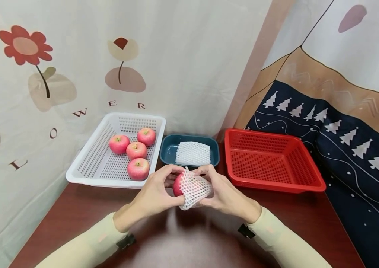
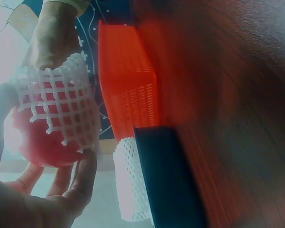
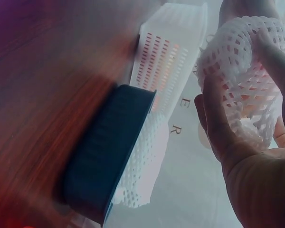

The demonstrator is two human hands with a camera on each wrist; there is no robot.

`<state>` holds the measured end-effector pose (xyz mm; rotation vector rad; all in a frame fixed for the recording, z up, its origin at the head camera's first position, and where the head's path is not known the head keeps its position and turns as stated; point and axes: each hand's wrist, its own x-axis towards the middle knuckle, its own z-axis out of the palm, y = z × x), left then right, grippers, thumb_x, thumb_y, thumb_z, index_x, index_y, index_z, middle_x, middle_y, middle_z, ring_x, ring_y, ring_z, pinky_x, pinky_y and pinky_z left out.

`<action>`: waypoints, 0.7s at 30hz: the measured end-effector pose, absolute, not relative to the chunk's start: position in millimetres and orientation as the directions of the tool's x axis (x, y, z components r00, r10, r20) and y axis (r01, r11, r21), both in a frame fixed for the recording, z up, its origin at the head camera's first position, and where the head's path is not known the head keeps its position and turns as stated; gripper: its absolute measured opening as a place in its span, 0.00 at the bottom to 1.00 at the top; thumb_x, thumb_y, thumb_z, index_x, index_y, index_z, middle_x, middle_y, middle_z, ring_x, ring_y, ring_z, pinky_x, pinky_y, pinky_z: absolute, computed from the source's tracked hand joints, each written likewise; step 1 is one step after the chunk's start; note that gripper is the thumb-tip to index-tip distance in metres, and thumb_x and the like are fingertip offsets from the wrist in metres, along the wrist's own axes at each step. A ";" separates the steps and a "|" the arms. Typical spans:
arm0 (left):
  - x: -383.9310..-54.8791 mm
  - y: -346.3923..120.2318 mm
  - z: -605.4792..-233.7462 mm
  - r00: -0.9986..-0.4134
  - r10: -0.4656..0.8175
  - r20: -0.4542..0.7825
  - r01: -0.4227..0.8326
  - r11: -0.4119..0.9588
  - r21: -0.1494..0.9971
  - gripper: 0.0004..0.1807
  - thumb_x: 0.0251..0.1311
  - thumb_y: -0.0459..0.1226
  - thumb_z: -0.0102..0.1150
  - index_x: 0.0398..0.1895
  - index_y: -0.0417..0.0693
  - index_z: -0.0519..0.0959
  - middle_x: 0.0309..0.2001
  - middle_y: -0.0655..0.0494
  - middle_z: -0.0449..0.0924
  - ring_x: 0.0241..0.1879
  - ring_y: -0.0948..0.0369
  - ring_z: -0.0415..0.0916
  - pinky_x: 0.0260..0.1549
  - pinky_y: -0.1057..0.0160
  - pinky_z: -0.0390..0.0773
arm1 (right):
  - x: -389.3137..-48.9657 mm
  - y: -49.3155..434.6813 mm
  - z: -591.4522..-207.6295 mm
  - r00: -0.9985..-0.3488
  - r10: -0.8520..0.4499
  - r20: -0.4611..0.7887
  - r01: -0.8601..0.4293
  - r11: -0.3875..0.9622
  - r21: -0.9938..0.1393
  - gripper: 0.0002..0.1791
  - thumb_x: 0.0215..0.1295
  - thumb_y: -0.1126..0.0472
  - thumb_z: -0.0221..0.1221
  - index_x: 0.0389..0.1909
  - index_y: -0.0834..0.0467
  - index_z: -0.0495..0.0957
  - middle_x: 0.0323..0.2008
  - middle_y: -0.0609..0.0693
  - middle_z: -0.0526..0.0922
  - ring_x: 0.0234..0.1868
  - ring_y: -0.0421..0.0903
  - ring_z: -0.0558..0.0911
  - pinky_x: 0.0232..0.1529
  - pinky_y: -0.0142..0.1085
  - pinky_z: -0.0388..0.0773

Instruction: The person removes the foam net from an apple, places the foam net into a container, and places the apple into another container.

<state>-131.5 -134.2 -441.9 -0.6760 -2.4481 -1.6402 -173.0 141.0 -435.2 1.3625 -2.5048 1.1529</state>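
A red apple (image 1: 177, 185) is held between both hands over the table, partly covered by a white foam net sleeve (image 1: 194, 190). My left hand (image 1: 157, 191) grips the apple's bare left side, thumb in front and fingers behind. On the other side my right hand (image 1: 227, 193) holds the net, with its thumb and fingers curled round it. In the left wrist view the net's open edge lies across the apple (image 2: 47, 147), whose lower part is bare. The right wrist view shows the net (image 3: 247, 71) over most of the fruit, fingers pressed on the mesh.
A white basket (image 1: 85, 163) with several apples stands at the left. Behind the hands, a dark blue tray (image 1: 167, 149) holds flat white foam nets (image 1: 193, 153). A red basket (image 1: 273, 160) is at the right. Printed curtains hang behind the brown table (image 1: 75, 219).
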 end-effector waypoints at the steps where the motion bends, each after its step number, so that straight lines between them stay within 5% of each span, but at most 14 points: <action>1: -131.8 -134.2 -441.7 -0.897 0.293 0.331 0.418 0.314 0.853 0.40 0.53 0.36 0.88 0.71 0.50 0.81 0.62 0.52 0.88 0.53 0.59 0.91 0.57 0.66 0.93 | -173.3 141.7 -434.9 -0.612 -0.694 0.379 -0.739 0.333 -0.585 0.47 0.62 0.59 0.88 0.74 0.53 0.67 0.71 0.48 0.83 0.67 0.43 0.88 0.68 0.42 0.92; 17: -136.0 -137.2 -440.6 -0.915 0.251 0.316 0.389 0.345 0.854 0.39 0.54 0.41 0.92 0.70 0.53 0.84 0.63 0.50 0.87 0.51 0.58 0.92 0.56 0.67 0.93 | -177.1 157.7 -435.0 -0.672 -0.629 0.391 -0.713 0.406 -0.572 0.30 0.72 0.69 0.78 0.69 0.48 0.79 0.63 0.45 0.91 0.58 0.40 0.90 0.59 0.37 0.93; 21: -137.4 -138.2 -439.2 -0.919 0.240 0.313 0.384 0.358 0.851 0.38 0.55 0.41 0.91 0.70 0.55 0.85 0.62 0.51 0.87 0.51 0.59 0.92 0.56 0.67 0.93 | -177.3 161.3 -434.1 -0.691 -0.611 0.386 -0.693 0.405 -0.597 0.28 0.74 0.70 0.75 0.68 0.48 0.80 0.61 0.46 0.91 0.50 0.40 0.87 0.48 0.33 0.93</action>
